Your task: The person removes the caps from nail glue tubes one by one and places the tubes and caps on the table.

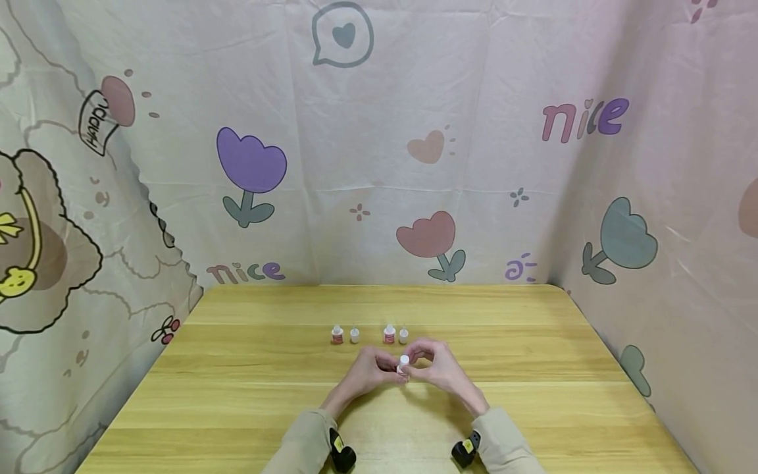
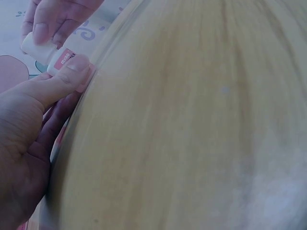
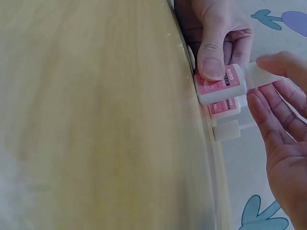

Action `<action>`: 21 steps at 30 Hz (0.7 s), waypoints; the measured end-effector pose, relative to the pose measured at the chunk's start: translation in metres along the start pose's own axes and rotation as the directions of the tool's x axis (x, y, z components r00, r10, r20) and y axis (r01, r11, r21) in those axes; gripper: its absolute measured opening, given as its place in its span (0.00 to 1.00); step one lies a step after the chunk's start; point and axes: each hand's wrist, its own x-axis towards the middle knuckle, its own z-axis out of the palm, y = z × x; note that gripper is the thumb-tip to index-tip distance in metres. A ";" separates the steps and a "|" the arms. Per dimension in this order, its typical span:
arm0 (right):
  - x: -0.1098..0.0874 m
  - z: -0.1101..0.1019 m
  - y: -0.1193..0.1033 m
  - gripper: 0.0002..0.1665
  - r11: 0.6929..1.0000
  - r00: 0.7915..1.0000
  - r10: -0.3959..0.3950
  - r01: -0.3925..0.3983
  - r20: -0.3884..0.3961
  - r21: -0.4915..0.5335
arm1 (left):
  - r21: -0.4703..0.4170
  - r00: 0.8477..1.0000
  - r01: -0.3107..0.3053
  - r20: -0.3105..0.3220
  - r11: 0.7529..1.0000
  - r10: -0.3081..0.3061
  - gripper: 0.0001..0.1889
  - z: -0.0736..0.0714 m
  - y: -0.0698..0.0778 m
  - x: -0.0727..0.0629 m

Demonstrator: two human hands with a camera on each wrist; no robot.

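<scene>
A small white glue bottle [image 1: 403,370] with a pink label is held upright between both hands, at or just above the table. My left hand [image 1: 368,373] pinches its body, thumb across the label in the right wrist view. Thumb and fingers of my right hand [image 1: 437,366] grip the white cap [image 3: 261,75] on top. In the right wrist view the cap sits at the bottle's neck; whether it is screwed tight cannot be seen. Beyond the hands stand two similar bottles, left [image 1: 337,336] and right [image 1: 389,335], each beside a loose cap, left [image 1: 354,336] and right [image 1: 403,336], with a thin stem pointing up.
The wooden table [image 1: 237,375] runs back to a printed cloth [image 1: 355,131] that hangs behind it and along both sides. The bottles and loose caps form a row just past the hands. A black camera is strapped to each wrist.
</scene>
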 end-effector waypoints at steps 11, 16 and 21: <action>0.000 -0.001 -0.003 0.13 0.999 0.999 0.043 -0.043 -0.009 0.000 | 0.000 1.000 -0.018 0.004 1.000 0.018 0.11 -0.001 -0.002 0.001; 0.000 -0.001 0.000 0.13 1.000 1.000 -0.002 0.002 0.017 0.017 | 0.001 1.000 -0.015 0.001 1.000 0.015 0.10 -0.001 0.000 0.000; 0.001 0.000 0.002 0.12 0.999 0.999 -0.027 0.025 0.033 0.036 | 0.041 1.000 0.011 -0.024 0.999 -0.010 0.09 0.001 0.018 -0.003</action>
